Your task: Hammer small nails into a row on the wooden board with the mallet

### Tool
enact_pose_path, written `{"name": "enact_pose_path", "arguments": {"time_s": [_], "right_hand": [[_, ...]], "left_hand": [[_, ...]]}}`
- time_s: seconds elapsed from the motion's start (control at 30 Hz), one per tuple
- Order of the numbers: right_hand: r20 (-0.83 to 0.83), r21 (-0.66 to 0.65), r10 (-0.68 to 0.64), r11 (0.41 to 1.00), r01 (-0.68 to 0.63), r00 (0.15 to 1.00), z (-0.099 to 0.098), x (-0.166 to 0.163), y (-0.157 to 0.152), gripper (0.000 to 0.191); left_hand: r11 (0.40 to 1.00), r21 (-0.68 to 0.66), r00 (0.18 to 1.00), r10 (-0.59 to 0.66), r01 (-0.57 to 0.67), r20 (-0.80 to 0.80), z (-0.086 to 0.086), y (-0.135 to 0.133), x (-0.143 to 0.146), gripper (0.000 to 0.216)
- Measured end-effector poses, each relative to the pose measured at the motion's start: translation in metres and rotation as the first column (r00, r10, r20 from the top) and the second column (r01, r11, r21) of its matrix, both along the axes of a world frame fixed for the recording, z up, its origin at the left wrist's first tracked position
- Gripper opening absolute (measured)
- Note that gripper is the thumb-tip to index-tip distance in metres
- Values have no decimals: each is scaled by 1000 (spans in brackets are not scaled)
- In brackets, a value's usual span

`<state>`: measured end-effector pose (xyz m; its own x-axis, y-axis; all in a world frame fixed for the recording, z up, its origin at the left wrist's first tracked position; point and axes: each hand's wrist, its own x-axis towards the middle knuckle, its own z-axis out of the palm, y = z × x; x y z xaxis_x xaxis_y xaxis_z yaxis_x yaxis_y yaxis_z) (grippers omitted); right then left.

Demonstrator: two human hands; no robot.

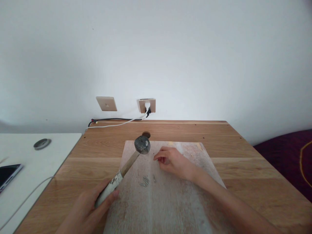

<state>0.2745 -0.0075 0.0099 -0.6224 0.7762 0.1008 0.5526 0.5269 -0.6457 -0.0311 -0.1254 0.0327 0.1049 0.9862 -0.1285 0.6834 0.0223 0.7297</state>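
Note:
My left hand [89, 209] is wrapped round the pale wooden handle of a hammer [126, 165], whose dark round head is raised over the far part of a whitewashed board [170, 201]. My right hand [172, 161] rests on the board just right of the hammer head, fingertips pinched together on something too small to name, perhaps a nail. Several small grey nails [145, 181] lie loose on the board between my hands.
The board lies on a wooden table [255, 175] against a white wall with two wall plates and plugged cables [117, 123]. A white desk [29, 169] to the left carries a phone [8, 174], a cable and a round metal lid [42, 143]. Dark fabric at right.

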Motion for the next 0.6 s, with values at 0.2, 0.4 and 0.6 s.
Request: {"name": "enact_pose_path", "arguments": {"time_s": [0.2,0.4,0.6], "right_hand": [[-133,62,-40,997,48,990,-9,-1,28,24],[-137,142,-21,989,41,990,-20,-7,20,21],[-56,175,-37,983,46,998,-24,-5,15,18]], "left_hand": [[999,21,999,34,-34,3,-5,-3,-7,42],[997,-20,997,80,-79,23,-8,-6,-8,43],[997,-32,998,64,-65,-26,-15,-8,-9,45]]}}
